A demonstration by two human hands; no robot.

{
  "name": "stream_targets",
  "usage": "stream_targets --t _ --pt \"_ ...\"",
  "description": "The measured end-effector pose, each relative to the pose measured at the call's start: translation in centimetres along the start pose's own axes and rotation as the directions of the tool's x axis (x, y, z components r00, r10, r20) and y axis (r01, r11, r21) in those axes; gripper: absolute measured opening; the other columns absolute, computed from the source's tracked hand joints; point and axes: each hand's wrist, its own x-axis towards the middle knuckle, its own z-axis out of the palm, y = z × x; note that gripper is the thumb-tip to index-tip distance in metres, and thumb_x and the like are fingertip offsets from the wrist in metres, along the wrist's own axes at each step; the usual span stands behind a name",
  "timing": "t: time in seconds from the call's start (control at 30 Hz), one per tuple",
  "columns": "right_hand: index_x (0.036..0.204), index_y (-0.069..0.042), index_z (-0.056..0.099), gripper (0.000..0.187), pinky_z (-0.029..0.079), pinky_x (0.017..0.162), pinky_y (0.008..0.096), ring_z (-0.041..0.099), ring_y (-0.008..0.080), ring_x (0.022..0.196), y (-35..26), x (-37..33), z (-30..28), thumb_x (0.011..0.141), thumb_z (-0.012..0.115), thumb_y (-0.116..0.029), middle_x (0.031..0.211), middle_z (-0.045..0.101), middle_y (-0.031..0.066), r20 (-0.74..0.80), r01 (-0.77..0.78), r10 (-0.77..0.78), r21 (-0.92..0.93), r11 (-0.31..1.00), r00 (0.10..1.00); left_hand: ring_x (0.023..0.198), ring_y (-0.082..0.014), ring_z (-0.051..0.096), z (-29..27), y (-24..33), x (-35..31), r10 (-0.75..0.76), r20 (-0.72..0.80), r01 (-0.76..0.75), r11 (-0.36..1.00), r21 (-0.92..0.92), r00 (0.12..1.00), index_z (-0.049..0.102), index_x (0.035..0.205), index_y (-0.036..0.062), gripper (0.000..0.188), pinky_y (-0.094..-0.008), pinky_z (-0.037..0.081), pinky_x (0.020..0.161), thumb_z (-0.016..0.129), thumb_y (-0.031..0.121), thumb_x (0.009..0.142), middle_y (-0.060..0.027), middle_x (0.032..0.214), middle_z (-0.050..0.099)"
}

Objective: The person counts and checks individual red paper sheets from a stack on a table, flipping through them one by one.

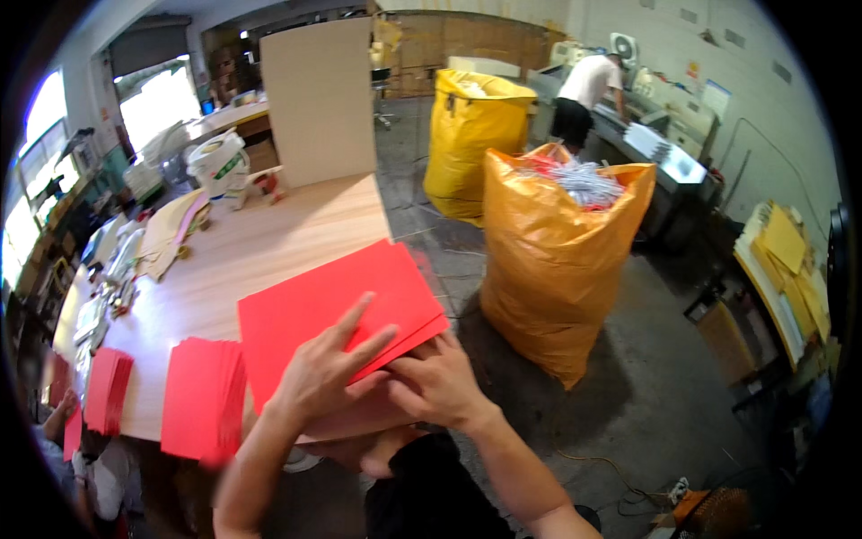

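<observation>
A stack of large red paper sheets (332, 292) lies at the near right corner of the wooden table (269, 229), with its top sheets slightly fanned at the right edge. My left hand (328, 364) rests over the near edge of the stack, fingers spread across the top sheet. At the stack's near right corner, my right hand (438, 382) has its fingers curled against the edge of the sheets; part of its grip is hidden by the paper. Left of my left arm sits a fanned pile of smaller red sheets (202, 395), and a narrower red pile (108, 391) lies beyond it.
An orange sack (566, 260) of paper scraps and a yellow sack (471, 144) stand right of the table. An upright board (319, 103) and a white bucket (220, 166) are at its far side. Another person's hand (65, 406) is at far left; a person (588, 90) bends over a machine.
</observation>
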Motion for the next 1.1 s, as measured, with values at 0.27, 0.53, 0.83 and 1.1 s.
stream_targets --t 0.27,0.53,0.83,1.1 --pt "0.121 -0.007 0.075 0.038 0.042 0.122 0.0497 0.064 0.0368 0.128 -0.4 0.7 0.0 0.087 0.071 -0.024 0.126 0.074 0.0147 -0.038 -0.025 0.027 0.049 0.998 0.999 0.12 -0.0371 0.071 0.5 -0.3 0.4 -0.097 -0.013 0.097 0.995 -0.001 0.995 0.058 0.153 0.004 0.073 -0.0466 0.06 0.099 0.084 0.03 0.091 -0.0184 0.136 0.072" --pt "0.094 -0.005 0.066 0.023 0.057 0.082 0.0497 0.072 0.0388 0.096 1.0 -1.3 -3.3 0.098 0.077 -0.026 0.108 0.074 0.0153 -0.214 -0.496 0.48 -0.029 0.868 0.851 0.119 -0.0365 0.071 -0.1 -0.4 0.8 -0.003 -0.105 0.007 0.999 0.036 0.994 0.058 0.152 0.0036 0.074 -0.047 0.059 0.1 0.085 0.034 0.09 -0.0172 0.135 0.072" --pt "0.083 -0.003 0.057 0.041 0.054 0.065 0.0526 0.07 0.0444 0.074 -1.9 4.0 -5.2 0.106 0.071 -0.035 0.078 0.067 0.0221 -0.073 -0.409 0.405 -0.043 0.912 0.911 0.116 -0.0351 0.072 0.1 -0.6 0.1 -0.151 -0.129 0.125 0.974 -0.19 0.98 0.046 0.165 0.0082 0.069 -0.0464 0.059 0.099 0.072 0.023 0.103 -0.0174 0.147 0.066" --pt "0.075 -0.009 0.052 0.039 0.041 0.052 0.0253 0.053 0.0043 0.058 0.6 4.3 -1.8 0.109 0.067 -0.023 0.068 0.056 -0.0038 0.018 -0.476 0.604 0.636 0.608 0.797 0.12 -0.0374 0.075 -0.1 -0.8 0.1 -0.146 -0.077 0.126 0.967 -0.222 0.986 0.078 0.132 0.0233 0.035 -0.0454 0.063 0.096 0.071 0.01 0.1 -0.0179 0.151 0.064"
